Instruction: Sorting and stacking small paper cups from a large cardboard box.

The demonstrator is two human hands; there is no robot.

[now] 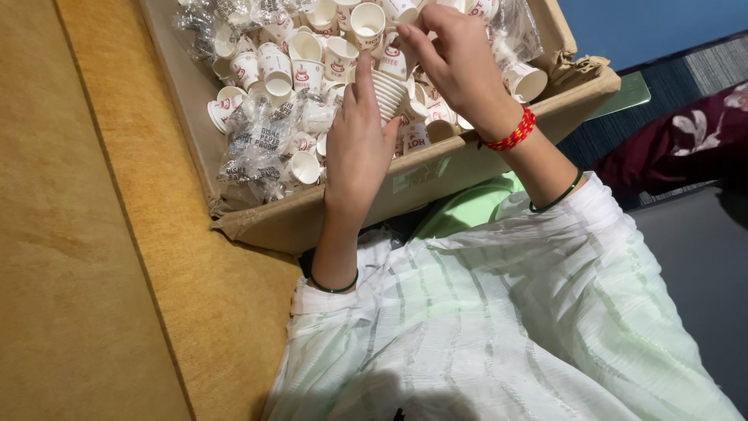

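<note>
A cardboard box (436,168) full of small white paper cups with red print sits on the tan surface. My left hand (358,148) grips a nested stack of paper cups (387,92), held sideways over the box. My right hand (460,62), with a red beaded bracelet at the wrist, reaches over the stack's far end and pinches a single paper cup (395,61) among the loose cups. Both wrists wear thin green bangles.
Crumpled clear plastic wrappers (261,140) lie among the loose cups (308,66) at the box's left side. The tan surface (93,234) stretches to the left. A dark red flowered cloth (686,140) and blue floor lie to the right.
</note>
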